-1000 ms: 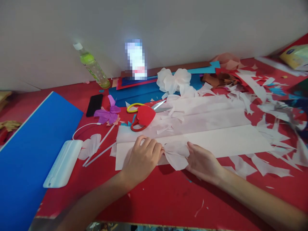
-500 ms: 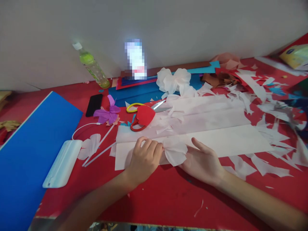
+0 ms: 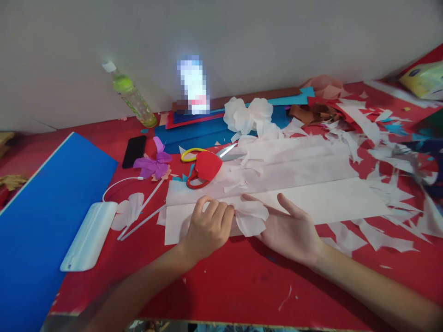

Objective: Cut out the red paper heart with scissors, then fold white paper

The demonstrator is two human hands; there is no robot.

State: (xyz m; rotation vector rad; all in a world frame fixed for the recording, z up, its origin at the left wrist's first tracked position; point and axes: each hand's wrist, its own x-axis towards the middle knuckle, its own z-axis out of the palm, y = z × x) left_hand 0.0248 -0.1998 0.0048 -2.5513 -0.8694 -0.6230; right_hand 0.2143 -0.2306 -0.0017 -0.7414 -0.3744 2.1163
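Note:
My left hand [image 3: 210,224] is closed, its fingertips pinching the gathered end of a white paper flower [image 3: 252,217]. The petals fan out to the right, toward my right hand [image 3: 290,230]. That hand lies palm up with the thumb raised and fingers stretched out, partly behind the petals; whether they touch the flower I cannot tell. Under both hands lies a long folded white paper sheet [image 3: 332,200]. Just beyond, scissors [image 3: 196,185] with yellow and red handles lie beneath a red paper heart [image 3: 208,166]. A white paper flower cluster [image 3: 247,115] rests farther back.
White paper scraps [image 3: 389,189] litter the right side of the red table [image 3: 242,286]. On the left are a blue board [image 3: 44,221], a white power bank [image 3: 89,236], a black phone [image 3: 134,151], a purple paper flower [image 3: 155,162] and a bottle [image 3: 133,99]. A lit, blurred screen [image 3: 194,85] leans at the wall.
A finger of my right hand now shows above the flower's petals, which have shifted slightly. My left hand keeps its pinch. The whole view has moved a little.

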